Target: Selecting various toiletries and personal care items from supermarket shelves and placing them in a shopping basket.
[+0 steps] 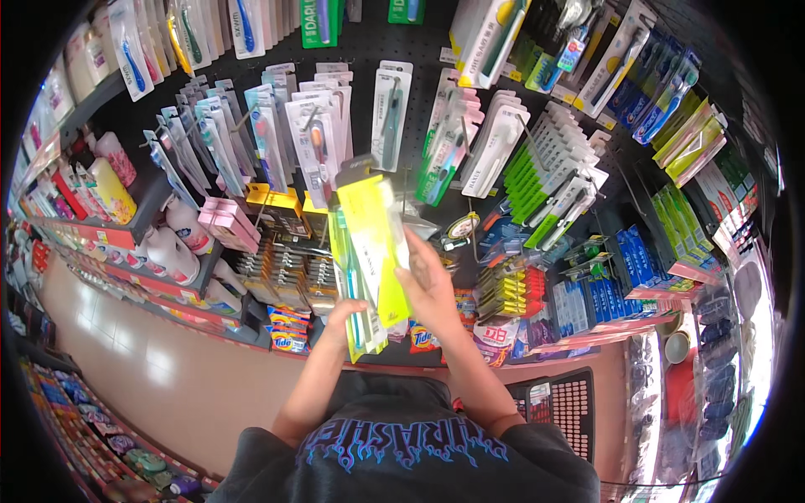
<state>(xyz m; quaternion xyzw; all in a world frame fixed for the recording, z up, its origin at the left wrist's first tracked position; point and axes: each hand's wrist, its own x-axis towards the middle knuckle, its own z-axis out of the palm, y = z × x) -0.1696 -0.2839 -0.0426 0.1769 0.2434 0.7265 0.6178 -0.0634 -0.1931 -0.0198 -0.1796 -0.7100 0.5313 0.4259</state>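
My left hand (343, 319) grips the lower end of a toothbrush blister pack (353, 298) with a green edge, a teal brush showing through its clear front. Across it leans a yellow-green toothbrush pack (371, 242) with a dark hanging tab at the top, and my right hand (429, 283) holds it by its right side. The two packs overlap before my chest, so part of the left one is hidden. Just beyond them a single teal toothbrush pack (391, 119) hangs on its hook, with white toothbrush packs (317, 141) to its left.
Hooks with more toothbrush packs (556, 170) jut from the black pegboard (352, 50). Tide detergent bags (289, 330) lie low on the shelf. White bottles (170, 254) line the left shelf. A black shopping basket (571, 409) with a perforated side stands at my right.
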